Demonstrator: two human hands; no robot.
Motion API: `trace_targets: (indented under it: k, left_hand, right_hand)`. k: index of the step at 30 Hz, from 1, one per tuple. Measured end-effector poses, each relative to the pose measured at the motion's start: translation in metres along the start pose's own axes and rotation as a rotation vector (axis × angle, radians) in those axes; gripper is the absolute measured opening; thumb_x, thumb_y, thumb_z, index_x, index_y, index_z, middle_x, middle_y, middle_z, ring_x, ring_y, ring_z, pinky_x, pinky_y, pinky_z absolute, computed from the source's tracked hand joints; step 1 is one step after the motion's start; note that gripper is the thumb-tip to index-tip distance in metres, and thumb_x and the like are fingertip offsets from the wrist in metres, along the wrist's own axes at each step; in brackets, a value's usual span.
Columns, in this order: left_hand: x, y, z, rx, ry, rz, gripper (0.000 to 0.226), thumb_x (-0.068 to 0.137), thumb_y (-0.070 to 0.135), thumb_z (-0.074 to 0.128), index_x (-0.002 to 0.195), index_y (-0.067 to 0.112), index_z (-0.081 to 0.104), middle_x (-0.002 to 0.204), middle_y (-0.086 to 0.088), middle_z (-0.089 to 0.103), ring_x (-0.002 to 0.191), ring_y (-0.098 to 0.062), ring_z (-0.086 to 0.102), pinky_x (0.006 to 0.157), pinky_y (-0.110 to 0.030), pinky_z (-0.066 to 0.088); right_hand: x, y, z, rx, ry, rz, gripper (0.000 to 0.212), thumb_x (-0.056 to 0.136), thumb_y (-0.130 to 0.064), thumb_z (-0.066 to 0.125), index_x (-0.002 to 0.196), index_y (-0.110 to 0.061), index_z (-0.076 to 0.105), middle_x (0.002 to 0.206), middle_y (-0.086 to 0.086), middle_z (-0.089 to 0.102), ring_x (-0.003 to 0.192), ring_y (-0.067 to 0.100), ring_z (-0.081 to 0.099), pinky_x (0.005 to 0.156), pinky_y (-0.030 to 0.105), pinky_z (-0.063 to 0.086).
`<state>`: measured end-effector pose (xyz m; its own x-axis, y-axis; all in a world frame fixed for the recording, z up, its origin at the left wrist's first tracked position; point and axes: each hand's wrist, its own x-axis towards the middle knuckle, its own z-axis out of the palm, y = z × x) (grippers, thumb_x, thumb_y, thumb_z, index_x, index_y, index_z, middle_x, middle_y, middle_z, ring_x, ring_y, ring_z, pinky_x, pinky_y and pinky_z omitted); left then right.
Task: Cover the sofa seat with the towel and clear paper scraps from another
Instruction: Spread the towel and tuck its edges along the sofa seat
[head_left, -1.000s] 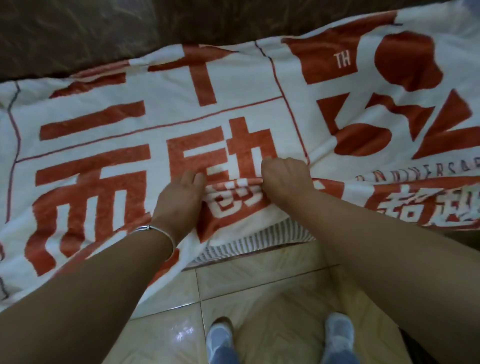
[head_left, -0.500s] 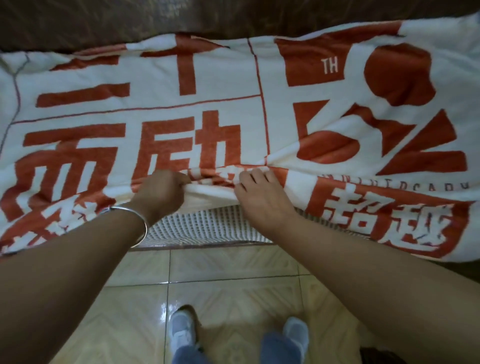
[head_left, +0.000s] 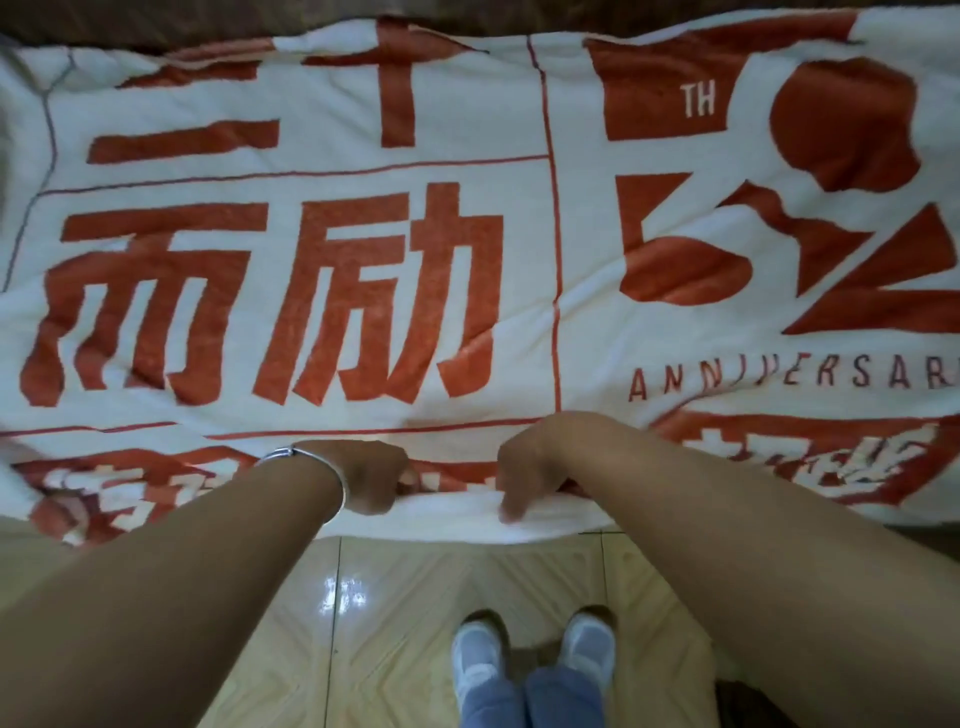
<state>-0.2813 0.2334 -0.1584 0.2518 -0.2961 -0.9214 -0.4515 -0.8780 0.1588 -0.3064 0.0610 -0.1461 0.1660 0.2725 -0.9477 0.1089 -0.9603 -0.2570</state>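
- White-and-red lettered terry towel (head_left: 519, 270) now hides the striped seat front that showed before.
- Left hand (head_left: 371, 480) and right hand (head_left: 524, 467) pinch its near hem; covering looks nearly done.

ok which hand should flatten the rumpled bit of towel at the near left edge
Left, probably. The left hand grips the near hem of the towel closer to that side and could slide outward along it; the right hand would have to cross over.

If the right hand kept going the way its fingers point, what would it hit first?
The towel: the right hand has its fingers curled down over the towel's front hem and touching it. Past that fold it would probably meet the tiled floor, though depth is unclear.
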Motion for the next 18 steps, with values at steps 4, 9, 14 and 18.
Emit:
trace_targets:
  k: [4, 9, 14, 18]
  left_hand:
    - [0.008, 0.030, -0.023, -0.193, 0.367, 0.116, 0.034, 0.091, 0.003, 0.043, 0.113, 0.020, 0.062, 0.118, -0.005, 0.064, 0.096, -0.022, 0.060, 0.082, -0.029, 0.049]
    - [0.024, 0.078, -0.062, -0.194, 0.666, 0.277, 0.034, 0.088, 0.008, 0.052, 0.120, 0.015, 0.055, 0.121, -0.009, 0.058, 0.108, -0.026, 0.056, 0.093, -0.031, 0.045]
    - [0.045, 0.138, -0.077, -0.059, 0.767, 0.310, 0.043, 0.086, 0.022, 0.061, 0.126, 0.014, 0.048, 0.128, -0.009, 0.050, 0.115, -0.028, 0.047, 0.098, -0.036, 0.043]
    - [0.064, 0.188, -0.084, 0.016, 0.856, 0.267, 0.034, 0.086, 0.030, 0.060, 0.114, 0.013, 0.051, 0.117, -0.007, 0.053, 0.102, -0.025, 0.049, 0.088, -0.036, 0.046]
  right_hand:
    - [0.010, 0.011, -0.006, 0.193, 0.200, 0.023, 0.021, 0.093, -0.026, 0.054, 0.093, -0.009, 0.066, 0.093, 0.003, 0.065, 0.086, 0.023, 0.062, 0.075, 0.030, 0.047]
    - [-0.017, 0.056, -0.020, 0.268, 0.767, 0.201, 0.029, 0.094, -0.013, 0.044, 0.117, -0.007, 0.060, 0.120, 0.012, 0.062, 0.111, 0.028, 0.059, 0.089, 0.033, 0.046]
    - [-0.040, 0.113, 0.002, 0.414, 0.973, 0.384, 0.034, 0.092, -0.012, 0.048, 0.126, -0.008, 0.047, 0.124, 0.013, 0.057, 0.115, 0.031, 0.056, 0.089, 0.036, 0.046]
    - [-0.050, 0.151, 0.020, 0.415, 1.012, 0.438, 0.045, 0.091, -0.030, 0.057, 0.128, -0.008, 0.044, 0.125, 0.012, 0.053, 0.115, 0.029, 0.054, 0.089, 0.037, 0.045]
